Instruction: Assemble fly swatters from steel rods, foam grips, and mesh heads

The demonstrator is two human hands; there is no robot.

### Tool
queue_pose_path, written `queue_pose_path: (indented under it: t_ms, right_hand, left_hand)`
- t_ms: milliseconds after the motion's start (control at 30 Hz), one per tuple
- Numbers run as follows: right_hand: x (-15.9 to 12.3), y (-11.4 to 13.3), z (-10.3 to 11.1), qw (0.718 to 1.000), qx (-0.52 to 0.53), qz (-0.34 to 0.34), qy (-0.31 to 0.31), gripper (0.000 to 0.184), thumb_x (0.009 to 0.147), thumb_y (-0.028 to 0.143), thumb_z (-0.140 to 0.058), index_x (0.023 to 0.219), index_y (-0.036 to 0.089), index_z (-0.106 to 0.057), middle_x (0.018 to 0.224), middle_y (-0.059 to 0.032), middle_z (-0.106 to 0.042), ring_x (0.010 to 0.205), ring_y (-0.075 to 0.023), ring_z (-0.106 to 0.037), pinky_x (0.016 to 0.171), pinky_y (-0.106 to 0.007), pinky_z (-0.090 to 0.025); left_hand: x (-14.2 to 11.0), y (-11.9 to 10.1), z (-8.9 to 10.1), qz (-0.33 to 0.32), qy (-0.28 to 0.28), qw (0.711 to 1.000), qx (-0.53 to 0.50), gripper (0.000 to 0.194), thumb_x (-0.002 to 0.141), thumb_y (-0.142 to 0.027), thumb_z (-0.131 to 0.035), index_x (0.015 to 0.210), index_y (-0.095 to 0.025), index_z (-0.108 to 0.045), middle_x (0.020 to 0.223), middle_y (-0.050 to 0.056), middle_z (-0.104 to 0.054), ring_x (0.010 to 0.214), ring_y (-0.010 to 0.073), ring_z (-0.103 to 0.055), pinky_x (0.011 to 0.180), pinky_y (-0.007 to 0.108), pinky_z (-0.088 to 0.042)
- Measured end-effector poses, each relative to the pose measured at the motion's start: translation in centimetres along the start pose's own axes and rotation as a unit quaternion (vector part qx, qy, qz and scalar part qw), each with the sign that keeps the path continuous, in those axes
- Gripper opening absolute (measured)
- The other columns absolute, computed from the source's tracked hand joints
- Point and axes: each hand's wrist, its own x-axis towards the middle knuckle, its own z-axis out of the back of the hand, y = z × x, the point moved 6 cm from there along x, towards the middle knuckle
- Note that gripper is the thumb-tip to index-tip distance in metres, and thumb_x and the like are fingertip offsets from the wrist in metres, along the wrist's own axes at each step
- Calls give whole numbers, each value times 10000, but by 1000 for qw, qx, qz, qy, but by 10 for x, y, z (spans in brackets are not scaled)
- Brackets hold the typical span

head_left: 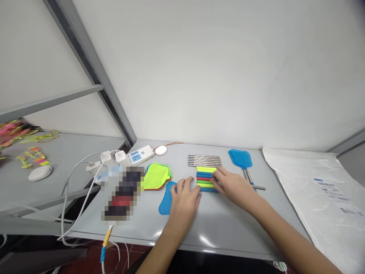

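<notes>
Colored tubes (204, 179) between hands, metal rods (204, 160) behind

1. The coloured tubes (204, 179) are lying side by side in a close, flat row on the grey tabletop (228, 228), each running crosswise. From the far side, yellow-green, blue, red, green, yellow-green and blue are showing; their right ends are partly hidden.
2. The silver metal rod (259, 187) is lying roughly crosswise, its near tip reaching over the tubes' right part. Its middle is being hidden, while its plain far end is sticking out to the right.
</notes>
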Motion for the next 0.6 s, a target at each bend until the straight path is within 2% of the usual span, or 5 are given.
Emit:
queue_pose_path:
  t_ms: [67, 167, 333, 467, 600]
  right_hand:
    - [-18, 0, 4, 999, 32, -10, -27, 169, 946, 280, -457, 833, 189, -544, 767, -7, -579, 539, -112, -500, 474, -258, -262]
    - [-36, -8, 32, 987, 111, -53, -107, 188, 932, 305, -501, 786, 191, -531, 670, 22, -546, 526, -95, -471, 497, -240, -289]
    - [-55, -15, 81, 931, 245, -104, -249, 257, 901, 245, -548, 659, 199, -475, 511, 67, -381, 451, -72, -316, 462, -225, -269]
    - [-70, -16, 85, 893, 303, -133, -305, 261, 890, 197, -548, 637, 195, -487, 521, 57, -404, 460, -73, -313, 456, -233, -269]
    - [-84, -18, 76, 836, 377, -170, -360, 276, 900, 193, -533, 625, 195, -506, 543, 40, -430, 489, -88, -367, 474, -251, -284]
  left_hand:
    - [-2, -1, -2, -3, 10, 1000, 8, 108, 880, -252, -556, 962, -274, -623, 1300, 60, -529, 1140, 321, -437, 874, 526, -352]
    - [-7, -8, -4, -27, 24, 999, 13, 69, 879, -246, -561, 929, -251, -609, 1320, 59, -515, 1156, 322, -424, 868, 514, -351]
    - [-17, -26, -9, -109, 34, 993, -8, 67, 900, -214, -540, 954, -225, -579, 1245, 56, -571, 1110, 278, -471, 835, 448, -343]
    - [-23, -38, -7, -166, 26, 985, -34, 89, 928, -173, -490, 928, -210, -571, 883, 18, -652, 862, 200, -549, 791, 399, -314]
    - [-24, -46, 21, -170, -62, 979, -97, 93, 916, -161, -489, 885, -196, -570, 780, -1, -632, 763, 165, -542, 744, 364, -290]
